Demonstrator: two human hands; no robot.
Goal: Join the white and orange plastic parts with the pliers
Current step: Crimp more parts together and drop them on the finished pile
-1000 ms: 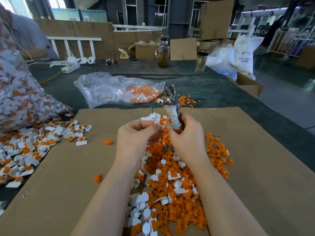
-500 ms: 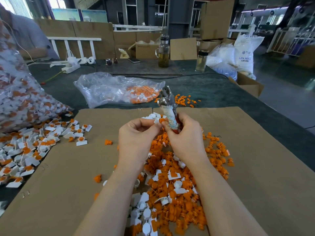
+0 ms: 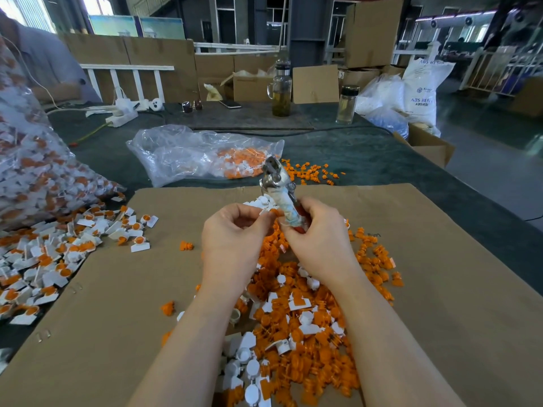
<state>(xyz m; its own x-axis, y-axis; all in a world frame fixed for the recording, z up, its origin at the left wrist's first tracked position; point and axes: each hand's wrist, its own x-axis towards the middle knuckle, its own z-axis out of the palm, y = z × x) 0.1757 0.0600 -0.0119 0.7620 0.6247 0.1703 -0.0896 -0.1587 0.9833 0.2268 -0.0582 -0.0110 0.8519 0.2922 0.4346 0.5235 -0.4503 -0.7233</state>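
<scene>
The right hand [image 3: 316, 239] gripped the pliers [image 3: 279, 189] by their wrapped handles, fingers curled round them, with the metal head pointing up and away from the person. The head stood above the far edge of the cardboard sheet [image 3: 440, 289]; whether its jaws were parted could not be told. The left hand [image 3: 232, 233] pinched a small white part [image 3: 264, 204] between thumb and fingertips, just beside the pliers' handles. An orange piece [image 3: 274, 213] showed at the point where the two hands met; whether it was already seated in the white part could not be told.

Loose stock, the mixed pile of white and orange parts [image 3: 296, 318], lay on the cardboard directly under both hands. Joined pieces [image 3: 58, 254] lay in a heap well to the left, beside a filled bag [image 3: 35, 177].

Judged step: mating one pair by hand before pressing it with the tool. To do this well:

1. The orange insert should sit square in the white body before any squeeze; a tilted insert would likely jam or crack.
2. The pair should be carried up to the head, not the head down to the pile, so stray parts stay out of the jaws.
3. The left fingertips should hold the part by its flat tab, away from the closing jaws.
4. Pressure should be steady and stop once the insert seats.
</scene>
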